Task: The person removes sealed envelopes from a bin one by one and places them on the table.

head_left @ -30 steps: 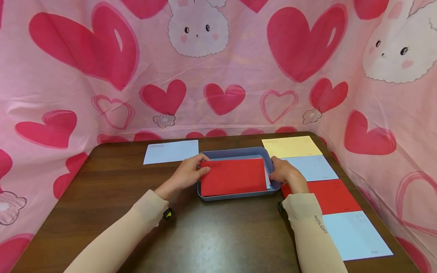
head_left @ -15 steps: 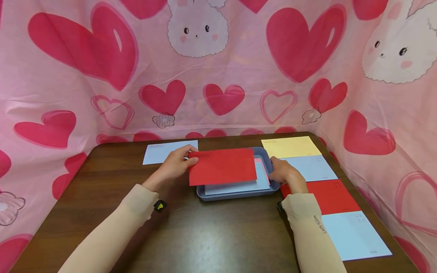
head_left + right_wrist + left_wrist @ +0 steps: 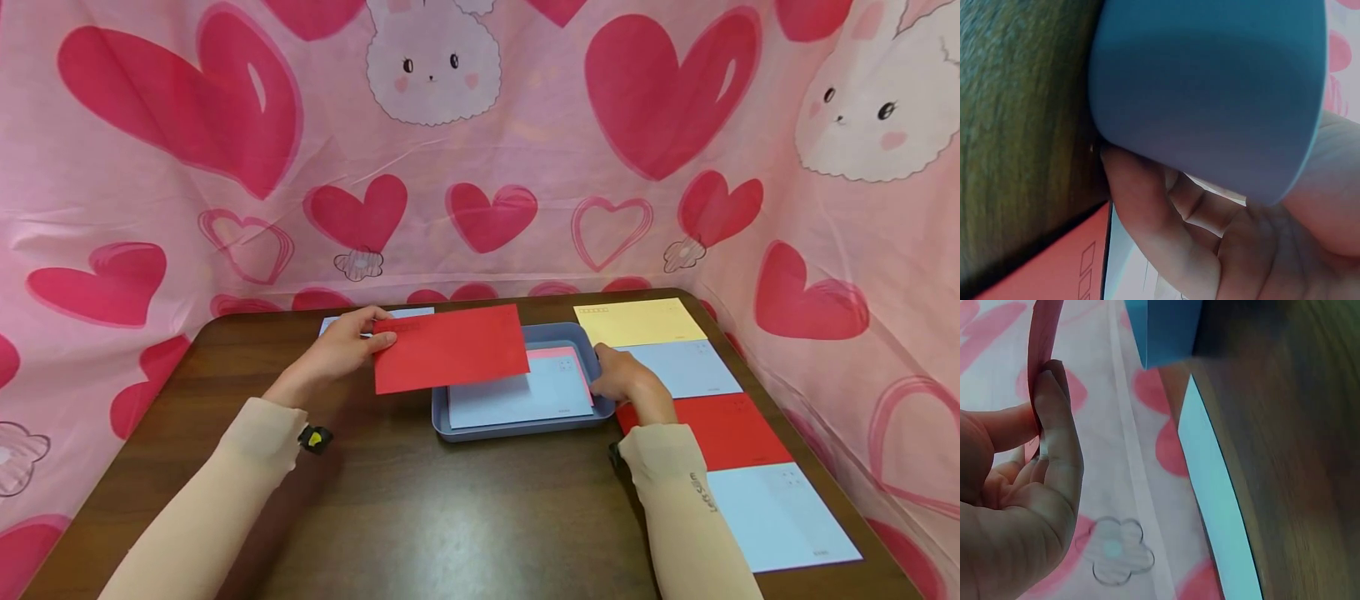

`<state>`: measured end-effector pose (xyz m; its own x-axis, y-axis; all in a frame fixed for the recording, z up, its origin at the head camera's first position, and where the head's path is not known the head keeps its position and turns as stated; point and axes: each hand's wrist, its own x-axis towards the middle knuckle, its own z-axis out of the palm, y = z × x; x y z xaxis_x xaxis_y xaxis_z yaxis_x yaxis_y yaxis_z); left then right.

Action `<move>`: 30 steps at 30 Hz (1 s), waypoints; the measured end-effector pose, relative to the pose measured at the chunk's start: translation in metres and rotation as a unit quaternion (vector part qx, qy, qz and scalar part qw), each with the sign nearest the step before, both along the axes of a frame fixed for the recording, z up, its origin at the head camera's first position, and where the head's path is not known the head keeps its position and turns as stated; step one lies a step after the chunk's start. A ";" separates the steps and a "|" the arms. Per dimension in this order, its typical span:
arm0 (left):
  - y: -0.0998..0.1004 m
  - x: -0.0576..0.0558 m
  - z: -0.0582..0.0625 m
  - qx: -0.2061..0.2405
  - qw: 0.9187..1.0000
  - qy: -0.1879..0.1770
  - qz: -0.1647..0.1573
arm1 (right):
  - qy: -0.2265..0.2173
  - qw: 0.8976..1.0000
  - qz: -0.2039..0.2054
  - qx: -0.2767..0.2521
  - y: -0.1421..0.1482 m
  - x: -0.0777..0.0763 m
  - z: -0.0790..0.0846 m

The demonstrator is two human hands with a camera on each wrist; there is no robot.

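My left hand (image 3: 341,343) pinches the left end of a red envelope (image 3: 453,348) between thumb and fingers. The envelope hangs tilted above the table, its right part over a blue-grey tray (image 3: 517,432). A light blue envelope (image 3: 517,400) lies on top inside the tray, with a pink envelope (image 3: 561,352) showing beneath its edge. At the tray's right end my right hand (image 3: 626,379) grips the wall. In the right wrist view the thumb is on one side of the tray wall (image 3: 1210,94), and curled fingers (image 3: 1147,194) are on the other.
Down the right side lie a yellow envelope (image 3: 641,322), a light blue envelope (image 3: 682,369), a red envelope (image 3: 738,432) and another light blue envelope (image 3: 783,517). Behind my left hand, a pale blue envelope (image 3: 412,313) is partly covered. A heart-patterned cloth (image 3: 487,150) surrounds the table.
The red envelope has come up out of the tray and moved left with my left hand, uncovering the light blue and pink envelopes. My right hand and the tray have stayed put.
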<state>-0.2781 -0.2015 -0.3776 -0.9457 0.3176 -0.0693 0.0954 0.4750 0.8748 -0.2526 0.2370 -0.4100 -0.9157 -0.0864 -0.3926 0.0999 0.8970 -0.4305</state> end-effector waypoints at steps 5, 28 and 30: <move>-0.021 0.000 0.003 0.012 1.000 -0.023 0.009 | -0.001 1.000 0.003 0.001 0.000 0.001 0.001; -0.134 -0.007 0.000 -0.013 0.998 -0.065 0.009 | -0.013 1.000 -0.010 -0.015 0.001 0.002 0.001; -0.141 -0.008 -0.001 -0.020 0.997 -0.071 0.010 | -0.012 1.000 -0.007 -0.017 0.001 0.003 0.001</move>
<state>-0.2856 -0.3428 -0.3784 -0.9314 0.2937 -0.2151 -0.0376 0.5102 0.8593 -0.2498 0.2376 -0.4086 -0.9076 -0.0869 -0.4108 0.1235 0.8799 -0.4589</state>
